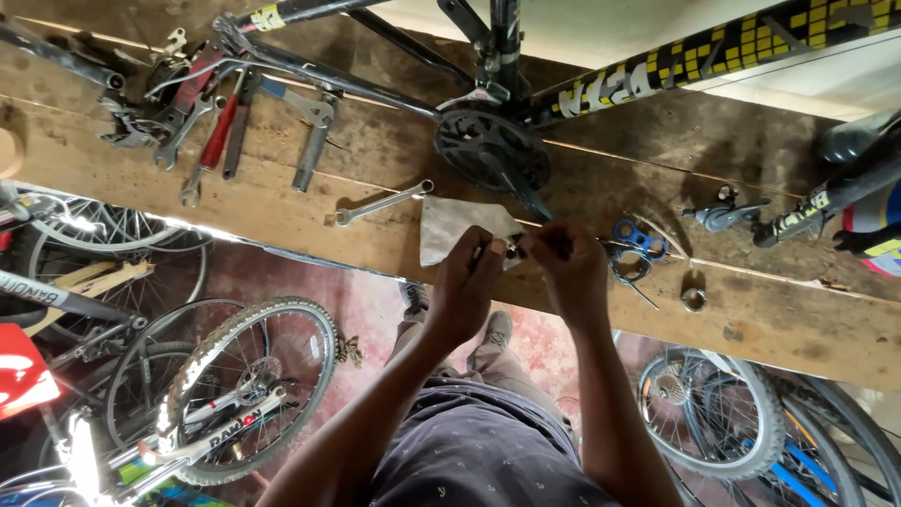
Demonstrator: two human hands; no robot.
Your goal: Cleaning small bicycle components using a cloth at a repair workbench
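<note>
**Clerk:** Head view, item one: left hand point(466, 279) and right hand point(570, 272), both raised over the near edge of the wooden workbench point(770, 319). Fingertips of both are pinching a small dark metal part point(512, 250) between them; the part is too small to identify further. Both hands are curling closed around it.

**Checker:** And where is that part sitting?

**Clerk:** It is hovering just above the bench, over the corner of a pale cloth rag point(460, 225) that is lying flat on the wood. Directly behind it, a black chainring with crank point(493, 150) is hanging from a bicycle frame point(713, 52) with yellow-and-black markings.

**Checker:** Items right of the hands?

**Clerk:** Blue-handled scissors point(635, 246) are lying just beside the right hand. A small metal ring point(694, 299) is resting near the bench edge, and a grey brake lever point(723, 214) is lying farther back.

**Checker:** Left of the hands?

**Clerk:** A combination spanner point(383, 203) is lying beside the rag. Farther left, a cluster of hand tools is spreading across the boards, including a red-handled tool point(219, 136) and a grey wrench point(313, 150).

**Checker:** Below the bench?

**Clerk:** A knobby-tyred bicycle wheel point(246, 385) is leaning at lower left, a wheel with cassette point(709, 399) at lower right, both over a reddish floor point(366, 310).
</note>
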